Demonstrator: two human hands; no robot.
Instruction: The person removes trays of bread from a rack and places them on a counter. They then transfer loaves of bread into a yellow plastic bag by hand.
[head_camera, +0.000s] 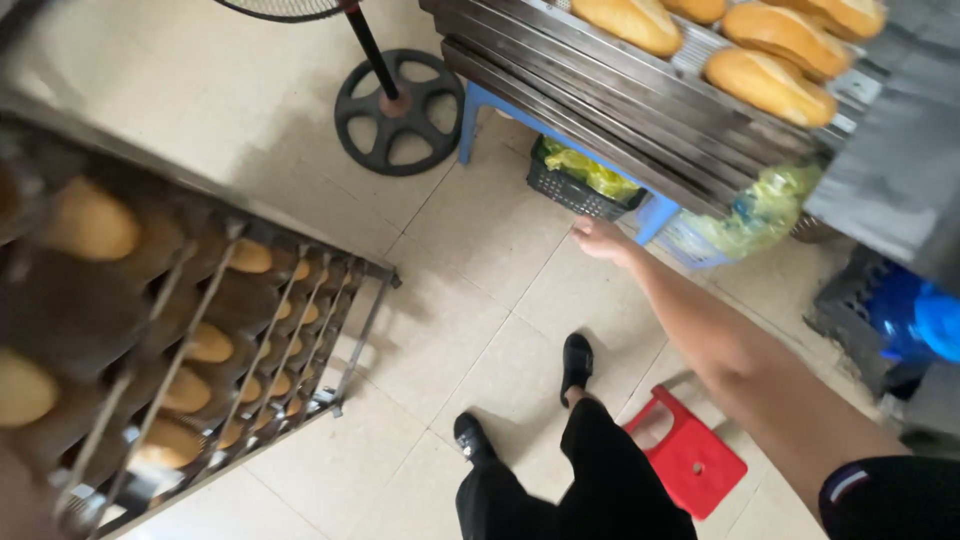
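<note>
Nearest the camera, at the bottom edge, the person's 2 black shoes (523, 398) stand on the pale tiled floor (470, 300), with a small red plastic stool (690, 460) just beside the right leg. To the left, a tall metal rack (190, 340) carries many shelves of golden bread rolls (210, 343), blurred and tilted in this view. The right arm stretches forward, and the right hand (602, 240) hangs over the floor with its fingers loosely extended and holding nothing, close to the lower edge of the stacked baking trays (600, 110) but not touching them. The left hand cannot be seen, so its fingers cannot be judged. As a judgement, a clean grip on a tray here would want the hand squared to the tray's edge and the stack kept level so that the 4 or so baguettes (770, 85) on top do not slide. The trays rest on a blue stool (560, 140); beneath it sits a dark plastic basket (575, 190) with a crumpled yellow-green bag, and beside it a white basket with a similar translucent green bag (760, 215). At right, a dark crate (850, 310) holds something blue. Farthest off, the black round base of a standing fan (400, 112) sits on the tiles. No label is legible.
</note>
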